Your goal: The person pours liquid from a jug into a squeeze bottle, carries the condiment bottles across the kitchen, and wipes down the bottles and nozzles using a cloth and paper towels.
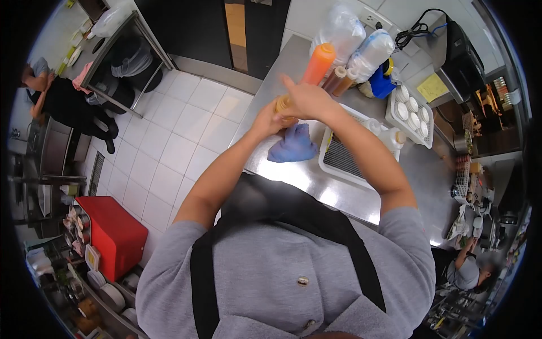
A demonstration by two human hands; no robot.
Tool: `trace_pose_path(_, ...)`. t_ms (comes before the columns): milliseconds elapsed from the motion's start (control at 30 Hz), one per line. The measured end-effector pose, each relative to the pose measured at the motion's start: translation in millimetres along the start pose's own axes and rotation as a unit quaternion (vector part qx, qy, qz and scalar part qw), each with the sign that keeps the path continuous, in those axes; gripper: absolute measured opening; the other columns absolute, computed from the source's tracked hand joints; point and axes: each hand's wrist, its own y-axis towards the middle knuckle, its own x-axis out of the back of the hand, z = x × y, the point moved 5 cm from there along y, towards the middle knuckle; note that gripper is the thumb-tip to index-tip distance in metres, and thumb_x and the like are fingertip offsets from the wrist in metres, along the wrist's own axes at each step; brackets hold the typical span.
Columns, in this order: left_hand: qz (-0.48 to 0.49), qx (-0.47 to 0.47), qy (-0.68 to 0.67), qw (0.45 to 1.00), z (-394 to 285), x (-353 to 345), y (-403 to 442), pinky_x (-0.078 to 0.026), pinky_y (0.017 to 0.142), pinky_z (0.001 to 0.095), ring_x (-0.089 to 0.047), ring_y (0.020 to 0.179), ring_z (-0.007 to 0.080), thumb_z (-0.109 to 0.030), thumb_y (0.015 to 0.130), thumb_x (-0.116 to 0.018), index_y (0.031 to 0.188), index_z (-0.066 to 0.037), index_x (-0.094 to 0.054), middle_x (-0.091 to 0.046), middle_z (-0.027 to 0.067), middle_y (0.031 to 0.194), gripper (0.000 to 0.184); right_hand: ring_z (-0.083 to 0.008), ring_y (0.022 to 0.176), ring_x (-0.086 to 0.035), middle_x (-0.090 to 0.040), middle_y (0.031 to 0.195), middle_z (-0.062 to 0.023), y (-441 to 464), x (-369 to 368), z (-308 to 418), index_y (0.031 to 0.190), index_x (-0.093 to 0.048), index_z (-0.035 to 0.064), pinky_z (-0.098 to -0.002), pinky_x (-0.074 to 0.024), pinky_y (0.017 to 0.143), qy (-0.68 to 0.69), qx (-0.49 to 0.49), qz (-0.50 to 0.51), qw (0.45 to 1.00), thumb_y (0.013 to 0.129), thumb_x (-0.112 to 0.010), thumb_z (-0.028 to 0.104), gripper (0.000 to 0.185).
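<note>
My left hand (269,120) is closed around a small tan bottle (284,105), of which only a part shows between my hands. Over its right side reaches my right hand (311,100); one finger points away, smeared by motion, and the others are hidden. Just below my hands is a crumpled blue cloth (293,144); whether a hand touches it I cannot tell. Beyond my right hand stand an orange squeeze bottle (319,63) and two brown-filled bottles (336,79).
The steel counter (282,172) carries a white tray (345,174) with a dark ribbed mat, white bottles (390,137), a basket (420,135) of white lids and bagged plastic containers (339,31). A red box (116,237) sits left. Co-workers stand far left and lower right.
</note>
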Motion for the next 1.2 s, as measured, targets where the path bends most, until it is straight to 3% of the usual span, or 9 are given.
trace_pose_path(167,-0.006,0.005,0.059,0.998,0.4,-3.4,12.1,-0.053,0.094,0.0446,-0.067,0.109,0.0382,-0.032,0.068,-0.091,0.124,-0.008,-0.063,-0.071,0.0177,0.118,0.067,-0.0421,0.101,-0.071,-0.072,0.107,-0.0209,12.5,-18.6,-20.5,0.125,-0.063,0.0059,-0.0476,-0.0577,0.088,-0.043,-0.144,0.101,0.983,0.077,-0.076,0.016,0.051)
trace_pose_path(467,0.027,0.046,0.027,0.998,19.6,-17.1,34.5,-0.054,0.094,0.0434,-0.068,0.108,0.0354,-0.034,0.068,-0.092,0.124,-0.008,-0.064,-0.072,0.0171,0.116,0.068,-0.0381,0.102,-0.070,-0.072,0.111,-0.0184,2.6,-3.8,-26.1,0.124,-0.065,0.0073,-0.0462,-0.0559,0.090,-0.023,0.189,-0.043,0.981,0.075,-0.080,0.026,0.055)
trace_pose_path(567,0.038,0.038,-0.019,0.998,13.4,-19.2,33.6,-0.054,0.093,0.0415,-0.069,0.107,0.0332,-0.033,0.069,-0.092,0.127,-0.008,-0.062,-0.072,0.0163,0.116,0.070,-0.0385,0.115,-0.065,-0.064,0.131,-0.0199,10.4,23.6,-20.0,0.131,-0.061,0.0063,-0.0464,-0.0535,0.095,-0.024,-0.166,0.136,0.976,0.074,-0.084,0.038,0.069)
trace_pose_path(667,0.047,0.067,0.017,0.996,-1.3,-14.2,30.7,-0.055,0.091,0.0392,-0.070,0.105,0.0296,-0.032,0.070,-0.092,0.128,-0.008,-0.062,-0.072,0.0143,0.117,0.069,-0.0408,0.116,-0.065,-0.064,0.131,-0.0240,16.9,-2.0,-42.7,0.135,-0.057,0.0021,-0.0474,-0.0536,0.095,-0.054,-0.134,0.252,0.957,0.075,-0.082,0.053,0.082)
trace_pose_path(767,0.021,0.003,0.044,0.999,12.7,-14.2,38.6,-0.057,0.088,0.0378,-0.071,0.101,0.0263,-0.031,0.071,-0.092,0.127,-0.008,-0.062,-0.073,0.0119,0.113,0.068,-0.0388,0.104,-0.070,-0.071,0.115,-0.0240,15.6,-0.5,-32.4,0.136,-0.058,0.0039,-0.0480,-0.0564,0.089,0.060,0.197,-0.049,0.977,0.076,-0.077,0.061,0.084)
trace_pose_path(833,0.002,-0.059,0.055,0.997,5.4,-13.5,39.3,-0.057,0.087,0.0374,-0.072,0.099,0.0250,-0.032,0.071,-0.092,0.126,-0.008,-0.062,-0.074,0.0110,0.111,0.067,-0.0389,0.107,-0.070,-0.070,0.121,-0.0229,17.5,12.3,-29.9,0.126,-0.066,0.0033,-0.0468,-0.0563,0.090,-0.009,-0.072,0.028,0.997,0.082,-0.075,0.054,0.068)
trace_pose_path(933,0.050,0.098,0.104,0.988,-6.2,-11.3,34.0,-0.057,0.088,0.0386,-0.072,0.096,0.0253,-0.032,0.071,-0.092,0.125,-0.008,-0.063,-0.075,0.0109,0.106,0.066,-0.0385,0.113,-0.068,-0.066,0.130,-0.0201,26.2,-1.0,-32.5,0.117,-0.071,0.0047,-0.0477,-0.0559,0.091,-0.054,-0.167,0.171,0.970,0.087,-0.069,0.041,0.047)
trace_pose_path(1133,0.026,0.025,0.140,0.989,20.8,4.5,42.8,-0.057,0.084,0.0357,-0.070,0.090,0.0206,-0.027,0.070,-0.093,0.122,-0.007,-0.064,-0.073,0.0089,0.102,0.063,-0.0338,0.119,-0.062,-0.062,0.127,-0.0126,26.8,8.2,-23.2,0.111,-0.071,0.0086,-0.0429,-0.0545,0.094,0.005,0.194,0.108,0.975,0.085,-0.067,0.018,0.028)
trace_pose_path(1200,0.152,0.083,0.001,0.985,35.2,7.2,43.0,-0.056,0.085,0.0349,-0.069,0.092,0.0199,-0.024,0.069,-0.093,0.126,-0.008,-0.063,-0.072,0.0090,0.107,0.066,-0.0331,0.119,-0.060,-0.060,0.128,-0.0111,21.4,36.1,-26.8,0.115,-0.069,0.0119,-0.0418,-0.0536,0.095,0.051,0.153,0.044,0.986,0.082,-0.068,0.011,0.033)
